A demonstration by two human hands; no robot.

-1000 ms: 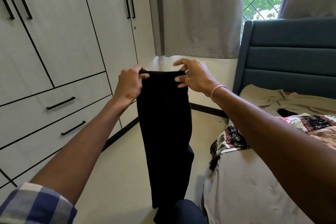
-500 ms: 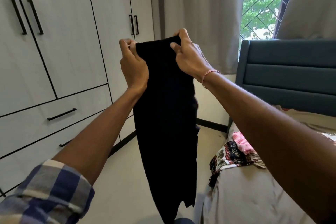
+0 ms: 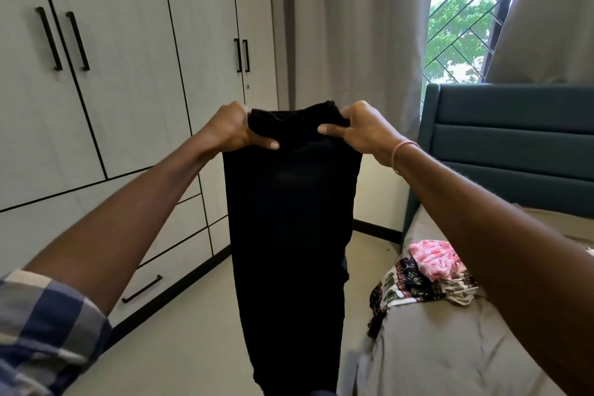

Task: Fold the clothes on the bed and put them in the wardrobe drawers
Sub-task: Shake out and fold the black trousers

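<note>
A pale wardrobe (image 3: 128, 90) with black bar handles is seen filling the frame from nine to eleven o'clock, its drawers (image 3: 167, 267) shut at about eight o'clock. A bed (image 3: 450, 347) under a grey sheet is set at four o'clock, backed by a blue-green headboard (image 3: 514, 145) at three, with grey curtains (image 3: 353, 26) hung at twelve. At centre, a long black garment (image 3: 289, 219) is held up in the air between wardrobe and bed, hanging towards six o'clock. Its top edge is gripped at both corners: the left hand (image 3: 229, 130) is closed round the cloth's ten o'clock corner and the right hand (image 3: 363, 132) round its two o'clock corner, thumbs pressed on the near face. A patterned cloth (image 3: 401, 283) topped by a pink garment (image 3: 434, 259) is seen at the bed's edge, at four o'clock. A pink bracelet (image 3: 401, 151) is worn on the right wrist.
</note>
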